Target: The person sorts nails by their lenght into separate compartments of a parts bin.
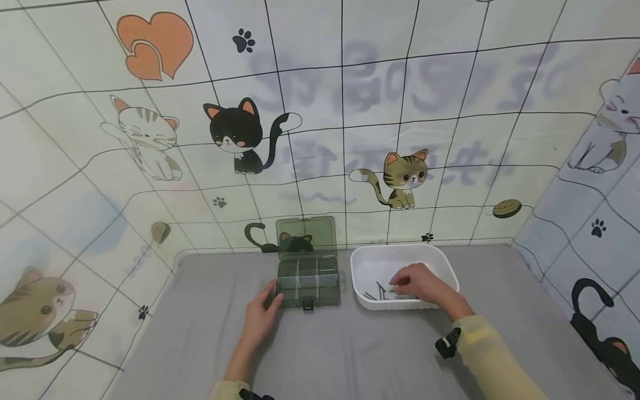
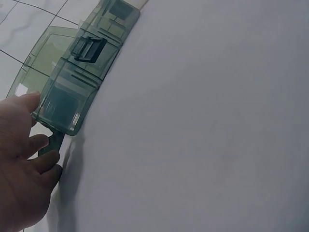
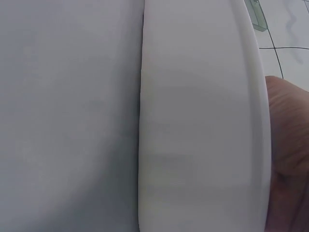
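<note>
A translucent green compartment box (image 1: 308, 294) with its lid (image 1: 307, 236) raised stands on the grey cloth. My left hand (image 1: 261, 316) holds its left side; in the left wrist view the thumb meets the box's edge and the other fingers curl beside its end. To the right sits a white plastic tray (image 1: 364, 265) with several thin metal pieces (image 1: 381, 290), like screws or nails, near its front. My right hand (image 1: 419, 282) reaches down into that tray, fingers bent towards the pieces. Its fingertips are hidden in the right wrist view by the tray wall (image 3: 207, 121).
Grey cloth (image 1: 320, 355) covers the table under both containers. Behind it and at both sides rises a white sheet (image 1: 320, 139) printed with grid lines and cartoon cats. The box's raised lid stands close to the back sheet.
</note>
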Demonstrator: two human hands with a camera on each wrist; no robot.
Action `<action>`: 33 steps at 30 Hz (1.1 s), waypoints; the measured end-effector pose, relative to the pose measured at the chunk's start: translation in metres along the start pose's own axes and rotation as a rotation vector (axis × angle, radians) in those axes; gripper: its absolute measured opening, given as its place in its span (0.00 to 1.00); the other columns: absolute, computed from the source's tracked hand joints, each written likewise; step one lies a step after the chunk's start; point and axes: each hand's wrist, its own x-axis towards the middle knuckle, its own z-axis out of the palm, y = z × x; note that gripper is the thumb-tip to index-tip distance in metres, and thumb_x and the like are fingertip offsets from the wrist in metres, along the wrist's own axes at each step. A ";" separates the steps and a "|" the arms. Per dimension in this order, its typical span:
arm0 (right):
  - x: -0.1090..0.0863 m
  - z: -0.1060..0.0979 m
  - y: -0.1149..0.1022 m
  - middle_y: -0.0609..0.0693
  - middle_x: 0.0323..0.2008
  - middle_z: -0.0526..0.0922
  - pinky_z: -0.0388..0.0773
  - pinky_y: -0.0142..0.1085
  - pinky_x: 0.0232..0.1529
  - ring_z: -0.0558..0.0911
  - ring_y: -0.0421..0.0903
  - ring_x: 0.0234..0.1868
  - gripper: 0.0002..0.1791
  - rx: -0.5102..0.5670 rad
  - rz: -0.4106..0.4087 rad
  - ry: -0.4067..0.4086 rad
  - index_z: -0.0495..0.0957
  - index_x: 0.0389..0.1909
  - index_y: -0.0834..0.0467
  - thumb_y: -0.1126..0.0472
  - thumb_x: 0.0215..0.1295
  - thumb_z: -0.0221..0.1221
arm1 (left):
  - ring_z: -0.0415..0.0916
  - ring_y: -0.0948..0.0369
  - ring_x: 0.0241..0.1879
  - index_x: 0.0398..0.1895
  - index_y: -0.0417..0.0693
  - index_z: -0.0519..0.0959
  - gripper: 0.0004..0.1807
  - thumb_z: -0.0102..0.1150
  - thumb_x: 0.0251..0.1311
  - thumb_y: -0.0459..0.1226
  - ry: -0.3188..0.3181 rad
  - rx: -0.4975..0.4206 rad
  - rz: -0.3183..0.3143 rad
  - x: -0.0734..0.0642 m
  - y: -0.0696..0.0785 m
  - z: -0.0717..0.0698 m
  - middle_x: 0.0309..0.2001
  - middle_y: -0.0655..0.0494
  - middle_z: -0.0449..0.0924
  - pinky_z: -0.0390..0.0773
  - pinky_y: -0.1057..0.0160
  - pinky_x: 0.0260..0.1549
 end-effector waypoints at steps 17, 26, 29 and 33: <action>0.023 0.009 -0.006 0.45 0.33 0.87 0.76 0.31 0.34 0.76 0.35 0.31 0.10 0.009 -0.172 -0.147 0.91 0.34 0.59 0.75 0.53 0.70 | 0.70 0.42 0.67 0.71 0.44 0.74 0.26 0.60 0.74 0.41 -0.024 -0.017 0.003 -0.002 -0.002 0.003 0.66 0.39 0.75 0.67 0.41 0.67; 0.029 0.014 0.003 0.45 0.33 0.85 0.79 0.31 0.39 0.80 0.37 0.36 0.09 0.046 -0.187 -0.168 0.91 0.33 0.60 0.75 0.51 0.71 | 0.71 0.46 0.68 0.73 0.48 0.73 0.26 0.60 0.74 0.41 -0.041 -0.058 -0.018 -0.002 -0.001 0.003 0.68 0.45 0.75 0.68 0.45 0.67; 0.030 0.016 0.006 0.44 0.33 0.84 0.78 0.30 0.39 0.79 0.37 0.36 0.08 0.038 -0.190 -0.159 0.91 0.32 0.59 0.73 0.52 0.72 | 0.70 0.46 0.69 0.73 0.48 0.73 0.26 0.59 0.74 0.41 -0.044 -0.052 -0.023 -0.002 -0.002 0.002 0.68 0.44 0.74 0.68 0.45 0.68; 0.030 0.017 0.009 0.43 0.32 0.83 0.77 0.31 0.39 0.78 0.36 0.36 0.07 0.023 -0.182 -0.143 0.91 0.31 0.58 0.71 0.52 0.73 | 0.69 0.45 0.69 0.73 0.48 0.73 0.26 0.59 0.75 0.42 -0.045 -0.052 -0.030 -0.002 -0.002 0.003 0.68 0.43 0.74 0.67 0.44 0.68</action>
